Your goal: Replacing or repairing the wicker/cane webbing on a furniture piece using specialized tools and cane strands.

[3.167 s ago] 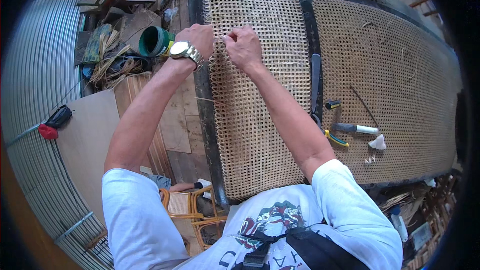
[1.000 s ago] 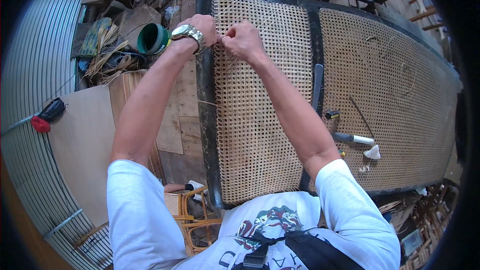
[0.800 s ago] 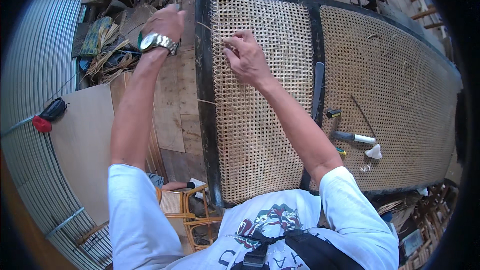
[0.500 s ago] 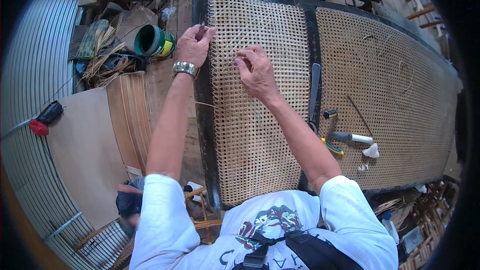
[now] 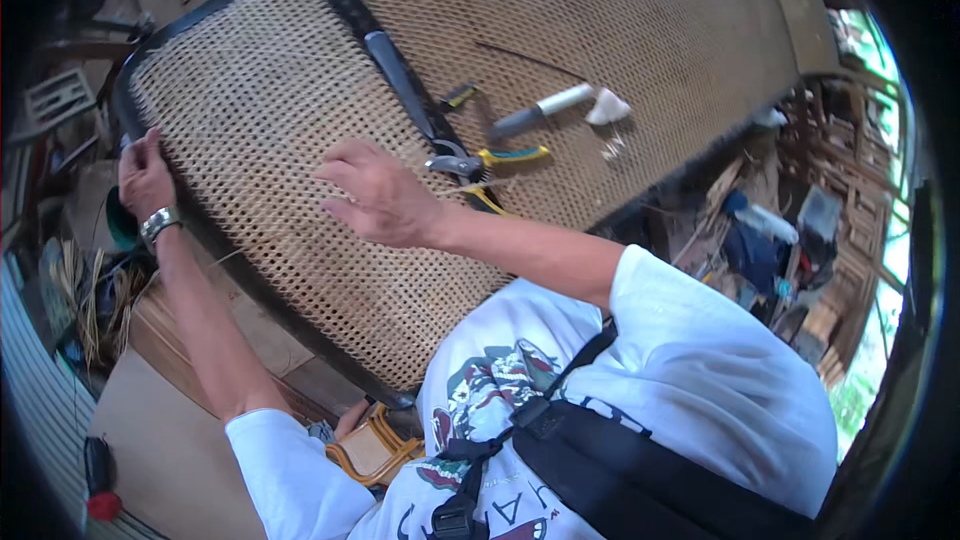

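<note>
A woven cane panel (image 5: 255, 80) sits in a dark frame (image 5: 240, 275) before me. My left hand (image 5: 147, 180), with a metal watch at its wrist, is at the frame's left edge. Its fingers are closed, and what lies between them cannot be made out. Above the cane weave is my right hand (image 5: 380, 195), thumb and forefinger apart with no object showing between them. To its right lie pruning shears (image 5: 515, 155) with yellow-and-green handles. A long flat grey tool (image 5: 398, 82) rests along the crossbar.
Farther right on the cane lie a white-and-grey handled tool (image 5: 540, 110), a white lump (image 5: 607, 108), a thin dark rod (image 5: 530, 60) and a small black-and-yellow item (image 5: 458, 95). Dried strips (image 5: 90, 300) and a green bucket (image 5: 122, 222) stand left of the frame.
The view has swung to the right, tilting the panel. My right hand's fingers, pinched before, have spread and the hand is closer to the shears. My left hand stays by the frame's left edge.
</note>
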